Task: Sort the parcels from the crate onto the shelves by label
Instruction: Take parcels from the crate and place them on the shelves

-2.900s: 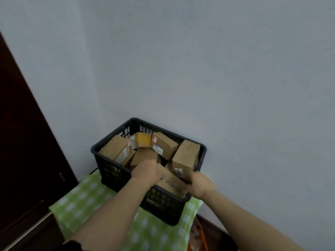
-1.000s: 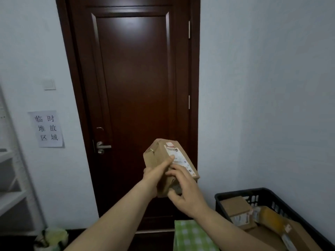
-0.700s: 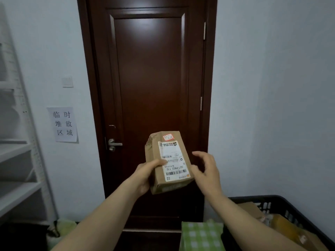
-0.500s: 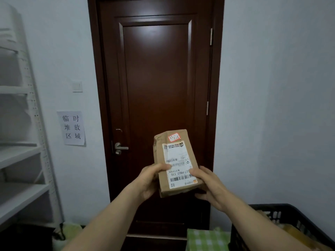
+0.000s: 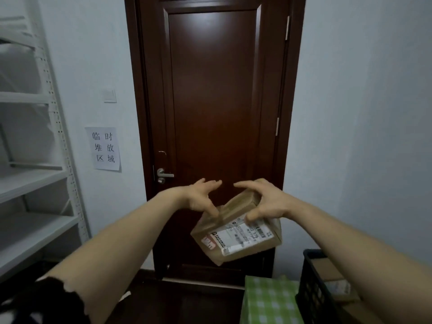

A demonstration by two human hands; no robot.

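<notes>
Two bare hands meet at the middle of the frame, in front of a dark brown door point(image 5: 210, 90), with one cardboard parcel point(image 5: 236, 232) between and below them. The parcel is tilted, its near end dropping toward the lower part of the frame and its far end raised under the hands. Its upper face carries a white label point(image 5: 240, 235) with barcodes, and a small red-edged sticker point(image 5: 208, 242) sits by the label's left end.

The right hand point(image 5: 266, 201) grasps the parcel: its thumb presses on the label's upper edge while the palm and fingers wrap over the raised far corner, the index finger reaching out toward the centre. The left hand point(image 5: 198, 197) is loose and spread, its fingers stretched toward the right hand above the box, and only its thumb touches the parcel's upper left edge.

At the lower right, a black crate point(image 5: 313, 288) shows part of its side wall, with more cardboard boxes point(image 5: 327, 272) inside; a green checked cloth point(image 5: 268, 300) lies just beside it toward the centre. White shelves point(image 5: 30, 178) run down the left edge of the frame, well apart from the parcel. On the wall between shelves and door hang a paper sign point(image 5: 105, 148) with six printed characters and, above it, a light switch point(image 5: 109, 95). A silver door handle point(image 5: 163, 175) sits just above and left of the left hand. A dark sleeve point(image 5: 46, 300) fills the lower left corner.
</notes>
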